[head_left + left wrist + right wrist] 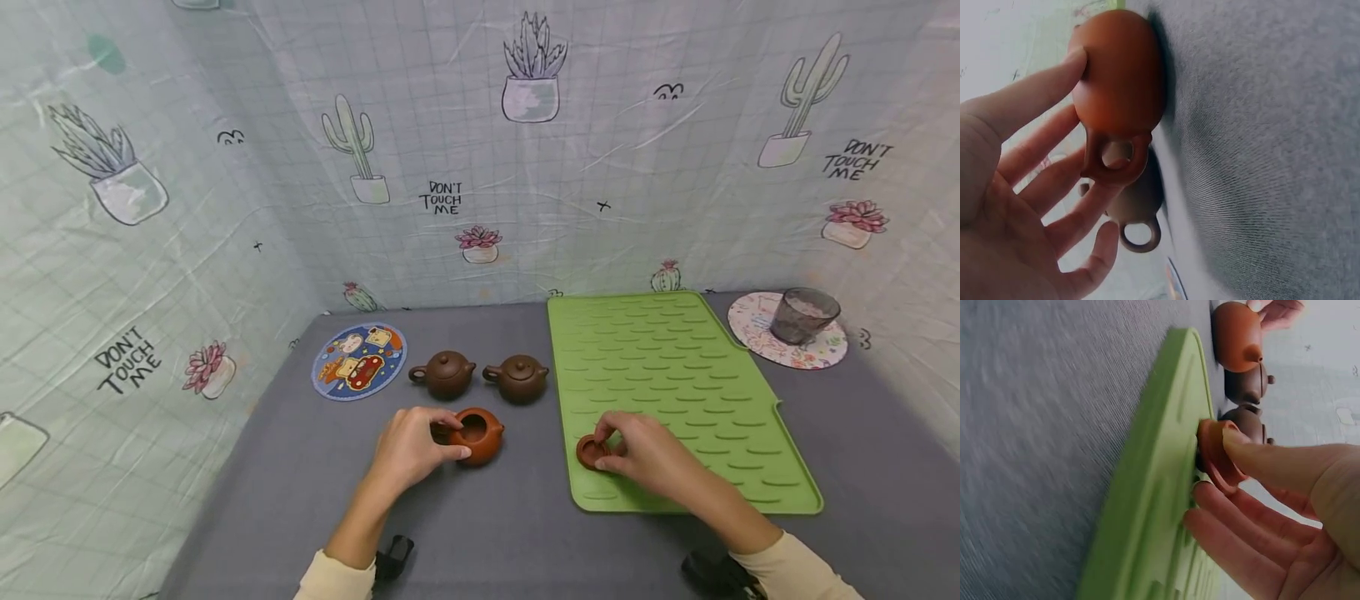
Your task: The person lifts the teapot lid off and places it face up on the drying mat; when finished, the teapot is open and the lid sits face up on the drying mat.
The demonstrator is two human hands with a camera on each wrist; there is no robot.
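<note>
A reddish-brown clay teapot (489, 454) stands on the grey cloth with its round top opening uncovered. My left hand (411, 443) grips it at the rim, thumb on the near side and index finger across the opening; the ring handle (1116, 159) shows below in the left wrist view. Over the near left corner of the green drying mat (637, 367), my right hand (643, 446) pinches the teapot's lid (590, 452) between thumb and fingers. The lid's hollow underside faces up. In the right wrist view the lid (1217, 456) is tilted close over the mat.
Two dark brown lidded teapots (447, 375) stand side by side behind the reddish one. A round blue cartoon mat (326, 383) lies at the back left. At the back right, a dark translucent cup (804, 317) sits on a round patterned mat (750, 325). Printed cloth walls rise behind and left.
</note>
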